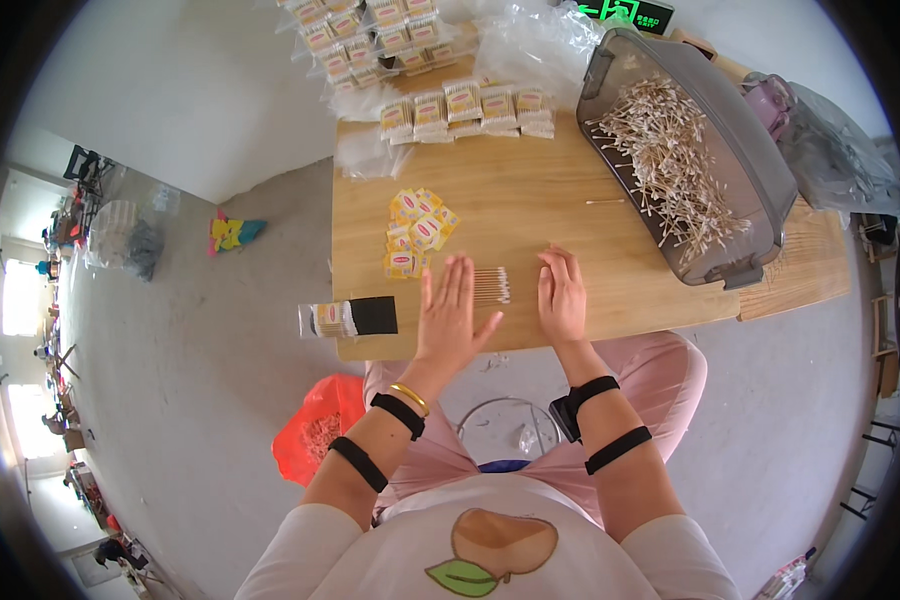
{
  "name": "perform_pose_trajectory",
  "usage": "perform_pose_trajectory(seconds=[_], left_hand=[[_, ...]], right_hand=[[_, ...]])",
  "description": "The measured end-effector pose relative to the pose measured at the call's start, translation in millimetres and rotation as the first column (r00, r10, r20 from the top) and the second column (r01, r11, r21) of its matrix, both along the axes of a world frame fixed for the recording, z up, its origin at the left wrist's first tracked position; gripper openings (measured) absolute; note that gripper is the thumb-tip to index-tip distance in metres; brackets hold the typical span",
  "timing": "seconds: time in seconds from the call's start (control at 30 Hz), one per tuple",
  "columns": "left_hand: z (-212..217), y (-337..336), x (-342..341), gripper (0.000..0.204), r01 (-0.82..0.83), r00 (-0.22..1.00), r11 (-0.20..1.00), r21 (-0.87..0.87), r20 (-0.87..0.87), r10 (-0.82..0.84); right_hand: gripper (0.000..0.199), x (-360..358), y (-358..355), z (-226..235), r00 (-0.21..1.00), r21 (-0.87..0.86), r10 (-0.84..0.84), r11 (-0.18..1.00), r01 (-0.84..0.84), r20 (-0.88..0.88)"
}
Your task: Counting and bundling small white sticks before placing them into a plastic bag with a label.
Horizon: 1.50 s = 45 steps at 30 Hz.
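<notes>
A small row of cotton swabs (491, 286) lies side by side on the wooden table between my hands. My left hand (448, 315) is laid flat against the row's left end, its fingers straight and the thumb apart; it covers that end. To the right of the swabs, a short gap away, my right hand (563, 300) rests on the table, turned on its side with loosely bent fingers and nothing visible in it. Beyond my left hand lie several yellow printed cards (417, 232). A large grey bin (750, 165) at the right holds a heap of loose swabs (660, 150).
Filled swab packs (463, 101) stand along the table's (540, 180) far side, with clear plastic bags (540, 45) behind. A pack on a black strip (374, 315) overhangs the left edge. One stray swab (604, 201) lies near the bin. On the floor sits a red bag (295, 425).
</notes>
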<state>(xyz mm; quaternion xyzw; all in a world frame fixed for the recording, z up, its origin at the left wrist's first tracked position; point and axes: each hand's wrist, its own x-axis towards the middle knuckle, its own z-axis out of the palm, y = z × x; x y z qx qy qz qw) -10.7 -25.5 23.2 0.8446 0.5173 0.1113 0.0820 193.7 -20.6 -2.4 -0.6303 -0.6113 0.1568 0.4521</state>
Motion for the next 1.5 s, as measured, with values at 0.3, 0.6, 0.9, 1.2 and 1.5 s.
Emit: perform_pose_trajectory(seconds=[0.3,0.6,0.9,1.2,1.5], left_hand=[[-20,4,-53,0.059,-0.05,0.978,0.998,0.042,0.204,0.04],[-18,-8,-55,0.026,-0.083,0.973,0.978,0.189,0.226,0.039],[-17,-7,-56,0.023,-0.032,0.965,0.984,0.177,0.26,-0.016],[-19,-7,-59,0.03,0.012,0.958,0.981,0.194,0.277,-0.067],[-20,-6,-58,0.038,-0.051,0.961,0.99,0.132,0.276,0.013]], right_hand=[[0.035,-14,-16,18,0.987,-0.111,0.142,0.985,-0.134,0.076],[0.023,-31,-30,5,0.977,-0.098,0.157,0.985,-0.144,0.144],[0.015,-45,-25,5,0.945,-0.094,0.227,0.973,-0.211,0.235],[0.015,-56,-22,-1,0.941,-0.076,0.222,0.975,-0.21,0.257],[0.021,-56,-21,2,0.94,-0.077,0.228,0.973,-0.216,0.252]])
